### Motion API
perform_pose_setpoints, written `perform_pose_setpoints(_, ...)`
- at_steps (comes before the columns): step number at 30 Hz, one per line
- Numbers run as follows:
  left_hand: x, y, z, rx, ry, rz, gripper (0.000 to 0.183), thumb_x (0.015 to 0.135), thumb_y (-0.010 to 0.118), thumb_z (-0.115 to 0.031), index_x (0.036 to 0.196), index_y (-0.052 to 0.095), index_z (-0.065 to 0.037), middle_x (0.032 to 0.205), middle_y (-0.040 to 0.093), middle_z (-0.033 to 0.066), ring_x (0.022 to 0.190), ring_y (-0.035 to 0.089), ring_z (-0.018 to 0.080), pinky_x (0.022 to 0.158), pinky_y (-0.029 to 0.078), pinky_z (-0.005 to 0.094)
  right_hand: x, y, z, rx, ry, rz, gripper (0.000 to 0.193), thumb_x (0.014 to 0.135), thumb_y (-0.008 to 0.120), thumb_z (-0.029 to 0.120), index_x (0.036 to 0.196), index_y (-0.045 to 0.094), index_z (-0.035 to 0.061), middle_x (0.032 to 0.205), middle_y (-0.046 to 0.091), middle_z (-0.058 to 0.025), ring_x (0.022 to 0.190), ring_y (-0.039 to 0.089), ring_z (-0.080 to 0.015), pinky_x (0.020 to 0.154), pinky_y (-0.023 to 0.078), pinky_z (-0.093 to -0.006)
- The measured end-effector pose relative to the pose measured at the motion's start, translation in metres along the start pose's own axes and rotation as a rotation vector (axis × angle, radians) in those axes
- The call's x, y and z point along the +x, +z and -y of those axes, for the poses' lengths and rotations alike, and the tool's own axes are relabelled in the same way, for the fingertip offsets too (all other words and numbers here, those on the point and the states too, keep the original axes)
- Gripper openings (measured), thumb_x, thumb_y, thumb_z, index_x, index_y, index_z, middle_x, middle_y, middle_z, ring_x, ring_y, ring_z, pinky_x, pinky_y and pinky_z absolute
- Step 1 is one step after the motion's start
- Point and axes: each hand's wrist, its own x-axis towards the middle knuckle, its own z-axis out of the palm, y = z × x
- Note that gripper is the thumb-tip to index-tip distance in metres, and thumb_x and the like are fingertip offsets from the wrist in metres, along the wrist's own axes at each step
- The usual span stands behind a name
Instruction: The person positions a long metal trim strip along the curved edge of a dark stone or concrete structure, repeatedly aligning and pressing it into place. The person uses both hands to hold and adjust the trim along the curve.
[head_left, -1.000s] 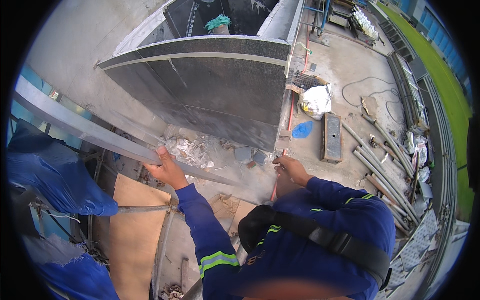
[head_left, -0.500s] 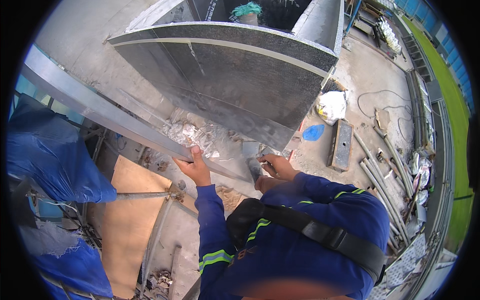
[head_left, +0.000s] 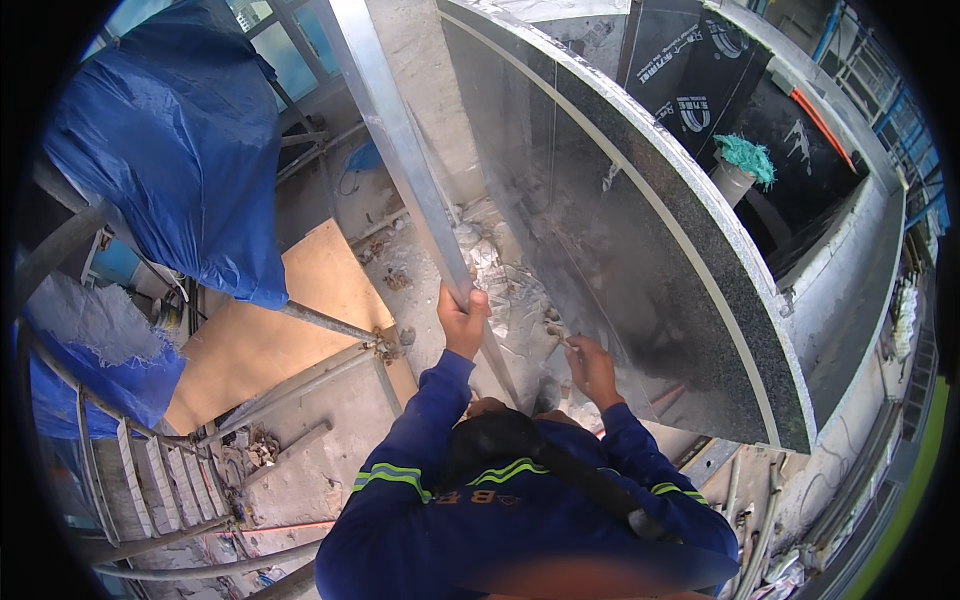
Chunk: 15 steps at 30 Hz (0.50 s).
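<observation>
My left hand [head_left: 463,320] is closed around a long silver metal bar [head_left: 405,165], which slants from the top of the view down to the ground close to my body. The thumb lies along its right face. My right hand [head_left: 592,372] is held low, its fingers curled, between the bar and a dark polished stone panel wall [head_left: 610,270]. Anything in those fingers is too small to make out. Pale broken rubble [head_left: 490,255] lies on the ground between the bar and the foot of the wall.
To the left hang blue tarpaulins [head_left: 190,150] over metal poles, with a tan board [head_left: 300,320] beneath. Behind the stone wall's rim is a black-lined trough [head_left: 700,90] holding a pipe topped with green netting [head_left: 745,165]. More pipes [head_left: 765,520] lie at lower right.
My view has swung left, and the bar now stands steeper in the picture. My left hand keeps its grip. My right hand has moved away from a dark object by my knee toward the wall.
</observation>
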Motion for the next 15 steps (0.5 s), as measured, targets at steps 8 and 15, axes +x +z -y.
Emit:
perform_pose_setpoints(8,0.103,-0.030,-0.020,-0.006,0.084,-0.078,0.057,0.104,0.068,-0.052,0.124,0.053,0.000,0.073,0.056,0.0012,0.061,0.056,0.0116,0.058,0.050,0.0287,0.082,0.015,0.035,0.006,0.033,0.027,0.021,0.101,0.067,0.014,0.119,0.072,0.0051,0.110,0.076,-0.0186,0.098,0.075,-0.0376,0.085,0.058,-0.0416)
perform_pose_setpoints(15,0.244,-0.081,-0.004,-0.028,0.143,-0.126,0.059,0.100,0.073,-0.053,0.121,0.057,0.000,0.079,0.059,0.0022,0.062,0.057,0.0099,0.057,0.049,0.0273,0.221,0.042,0.058,0.097,0.093,-0.061,0.015,0.107,0.062,0.017,0.110,0.064,0.0025,0.099,0.077,-0.0193,0.091,0.076,-0.0386,0.081,0.058,-0.0426)
